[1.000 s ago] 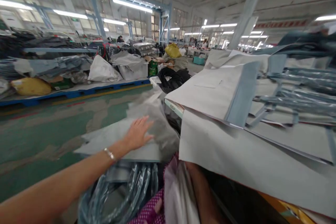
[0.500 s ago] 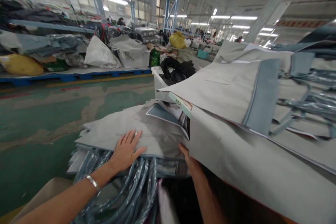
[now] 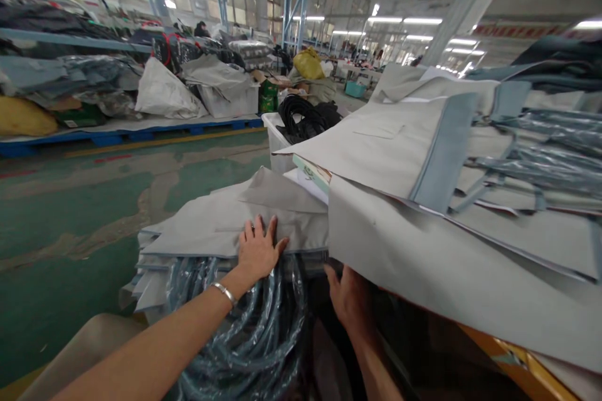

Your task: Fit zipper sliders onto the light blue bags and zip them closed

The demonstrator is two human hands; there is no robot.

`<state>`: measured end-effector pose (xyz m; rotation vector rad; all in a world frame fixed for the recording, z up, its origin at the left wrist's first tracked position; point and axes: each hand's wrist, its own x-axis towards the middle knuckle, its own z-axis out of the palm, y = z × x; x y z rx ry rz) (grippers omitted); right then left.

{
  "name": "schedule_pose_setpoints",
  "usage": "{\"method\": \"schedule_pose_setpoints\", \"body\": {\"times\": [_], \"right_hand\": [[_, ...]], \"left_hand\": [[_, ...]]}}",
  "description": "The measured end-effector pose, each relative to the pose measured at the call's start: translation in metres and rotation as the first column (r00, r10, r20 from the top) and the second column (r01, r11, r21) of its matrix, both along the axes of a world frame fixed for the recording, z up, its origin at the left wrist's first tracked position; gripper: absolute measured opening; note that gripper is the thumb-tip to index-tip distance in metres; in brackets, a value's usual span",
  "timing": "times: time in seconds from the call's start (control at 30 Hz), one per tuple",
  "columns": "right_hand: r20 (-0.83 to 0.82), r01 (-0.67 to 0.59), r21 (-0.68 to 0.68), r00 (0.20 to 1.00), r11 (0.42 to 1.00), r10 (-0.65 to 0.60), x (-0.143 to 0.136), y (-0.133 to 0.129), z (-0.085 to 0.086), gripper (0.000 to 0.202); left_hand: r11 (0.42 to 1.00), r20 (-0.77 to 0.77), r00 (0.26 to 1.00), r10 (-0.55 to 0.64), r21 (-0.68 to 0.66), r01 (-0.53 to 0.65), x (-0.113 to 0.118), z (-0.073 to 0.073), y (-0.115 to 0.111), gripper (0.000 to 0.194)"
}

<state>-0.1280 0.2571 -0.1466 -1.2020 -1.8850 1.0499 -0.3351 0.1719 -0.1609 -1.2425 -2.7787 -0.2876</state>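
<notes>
Left hand [image 3: 258,254], fingers spread, lies atop the grey fabric stack [image 3: 192,222] stretching left to right, while the right hand [image 3: 350,297], grip unclear, sits by its right end.

my left hand [image 3: 258,254] and my right hand [image 3: 348,301] are bare, and so are my left forearm [image 3: 155,344] and my right forearm [image 3: 376,360], as far as they show. around my left wrist i wear a silver-coloured bracelet [image 3: 224,294], a smooth, narrow, curved band with a bright shine along its outer face. one finger of that same hand seems to carry a thin ring [image 3: 253,227], too small to make out in detail
</notes>
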Motion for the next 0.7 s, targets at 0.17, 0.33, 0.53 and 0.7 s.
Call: {"method": "schedule_pose_setpoints", "body": {"times": [0.17,0.33,0.53,0.7], "right_hand": [[0.169,-0.165,-0.287,0.961,0.944,0.219,0.032,-0.097,-0.027,0.023],[0.08,-0.135,-0.387,0.981,0.912,0.179,0.017,-0.134,-0.038,0.019],[-0.278,-0.133,-0.527,0.96,0.839,-0.023,0.003,-0.126,-0.008,0.036],[-0.549,-0.167,-0.482,0.823,0.86,-0.148,0.004,-0.117,0.051,0.047]], "left_hand": [[0.998,0.064,0.996,-0.062,0.014,0.061,-0.011,0.0,-0.008,0.071],[0.985,0.172,0.97,-0.171,0.04,0.167,-0.032,0.007,-0.025,0.067],[0.974,0.231,0.955,-0.187,0.171,0.15,-0.059,0.029,-0.065,0.049],[0.907,0.28,0.947,0.157,0.339,-0.25,-0.064,0.031,-0.14,0.057]]}}
